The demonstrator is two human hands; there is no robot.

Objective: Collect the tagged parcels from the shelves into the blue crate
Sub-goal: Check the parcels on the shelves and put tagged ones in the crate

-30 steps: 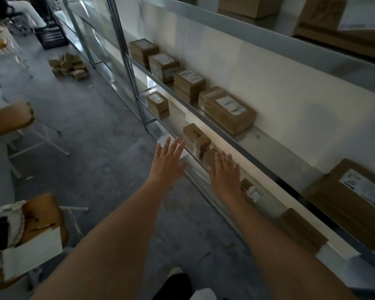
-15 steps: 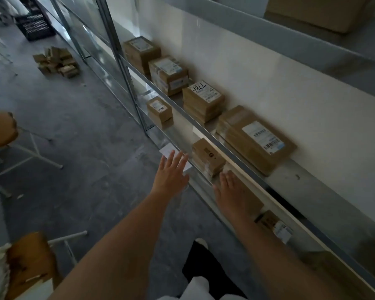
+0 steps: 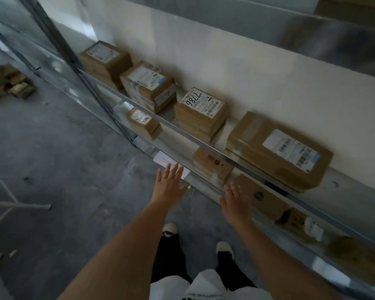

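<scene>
Brown cardboard parcels with white labels stand on a metal shelf (image 3: 206, 142) along the wall: one at the far left (image 3: 105, 59), a second (image 3: 148, 85), a stack marked 7786 (image 3: 200, 111) and a wide flat one (image 3: 279, 150). On the lower shelf sit a small labelled parcel (image 3: 143, 122), a stacked parcel (image 3: 212, 164) and a flat box (image 3: 261, 195). My left hand (image 3: 170, 184) is open, fingers spread, in front of the lower shelf edge. My right hand (image 3: 235, 200) is open beside the flat box, holding nothing. No blue crate is in view.
A white paper sheet (image 3: 169, 164) lies at the lower shelf's edge under my left fingers. A pile of small boxes (image 3: 8, 82) lies on the grey floor at far left. White chair legs (image 3: 11, 205) stand at left. My feet (image 3: 224, 249) are below.
The view has moved closer to the shelves and the parcels look larger. Both hands stay open and have lowered slightly toward the lower shelf.
</scene>
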